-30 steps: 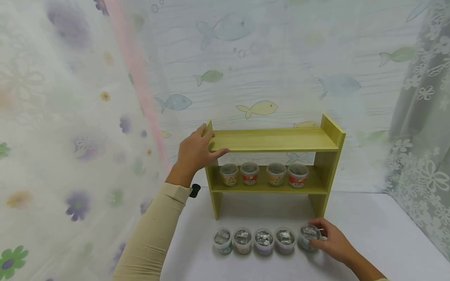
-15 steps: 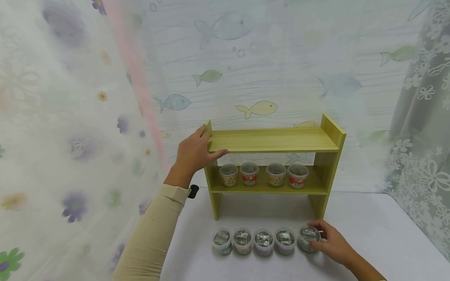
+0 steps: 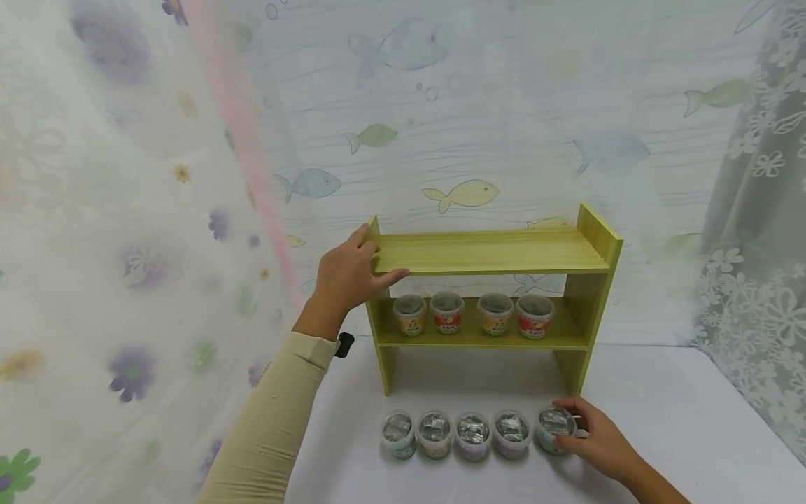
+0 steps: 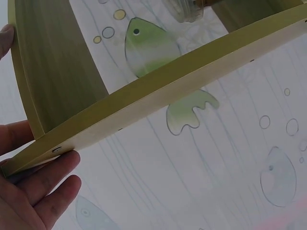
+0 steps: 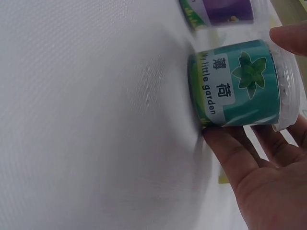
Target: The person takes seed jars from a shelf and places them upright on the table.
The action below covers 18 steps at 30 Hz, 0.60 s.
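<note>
My left hand (image 3: 343, 280) grips the upper left side of a yellow-green wooden shelf (image 3: 485, 252). In the left wrist view, the fingers (image 4: 50, 177) lie against the edge of its board (image 4: 158, 79). At the right end of a front row, my right hand (image 3: 601, 437) holds a small plastic tub (image 3: 546, 439) between thumb and fingers. It has a clear lid. Close up in the right wrist view, this tub (image 5: 254, 103) shows a teal "My little garden" label with a green leaf, and it appears to rest on the white cloth.
Several similar lidded tubs stand left of the held one, including a purple tub (image 3: 472, 448) and a teal one (image 3: 399, 446). On the middle shelf board are orange-labelled (image 3: 412, 322) and red-labelled tubs (image 3: 535, 325). Behind hangs a fish-patterned curtain (image 3: 466, 105).
Only a slight shift of the head view shows. Both hands keep their hold, the left on the shelf and the right on the teal tub.
</note>
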Tool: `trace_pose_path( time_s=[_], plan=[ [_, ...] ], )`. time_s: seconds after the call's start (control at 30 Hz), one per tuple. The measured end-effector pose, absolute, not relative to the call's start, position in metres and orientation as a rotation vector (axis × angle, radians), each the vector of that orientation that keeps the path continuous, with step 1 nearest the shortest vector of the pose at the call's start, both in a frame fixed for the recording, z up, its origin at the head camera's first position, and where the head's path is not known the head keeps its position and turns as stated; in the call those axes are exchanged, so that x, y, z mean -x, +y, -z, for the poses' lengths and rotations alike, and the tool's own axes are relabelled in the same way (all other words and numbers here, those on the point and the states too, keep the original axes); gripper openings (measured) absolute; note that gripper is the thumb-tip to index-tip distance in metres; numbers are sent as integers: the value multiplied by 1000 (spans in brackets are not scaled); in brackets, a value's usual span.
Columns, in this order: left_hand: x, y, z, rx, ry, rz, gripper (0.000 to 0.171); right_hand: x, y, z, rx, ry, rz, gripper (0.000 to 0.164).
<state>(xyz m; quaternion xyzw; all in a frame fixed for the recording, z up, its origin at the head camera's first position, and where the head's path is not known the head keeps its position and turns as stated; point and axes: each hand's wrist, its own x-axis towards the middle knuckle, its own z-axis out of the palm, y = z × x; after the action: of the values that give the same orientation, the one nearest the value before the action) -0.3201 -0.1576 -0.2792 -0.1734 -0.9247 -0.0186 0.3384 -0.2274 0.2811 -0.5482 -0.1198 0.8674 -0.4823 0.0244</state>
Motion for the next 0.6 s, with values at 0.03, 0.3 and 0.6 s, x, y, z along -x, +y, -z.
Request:
trace_pose_path(
  time_s=[0.03,0.3,0.6],
  plan=[
    [320,-157,279,450,-2408,48,70,227,281,548,375,2684,1491,62],
    [320,-157,278,449,-2409,54,67,226,280,550,386,2654,1511,61],
    [320,-157,278,466,-2394,66,65,225,276,552,391,2701,1495,61]
  ],
)
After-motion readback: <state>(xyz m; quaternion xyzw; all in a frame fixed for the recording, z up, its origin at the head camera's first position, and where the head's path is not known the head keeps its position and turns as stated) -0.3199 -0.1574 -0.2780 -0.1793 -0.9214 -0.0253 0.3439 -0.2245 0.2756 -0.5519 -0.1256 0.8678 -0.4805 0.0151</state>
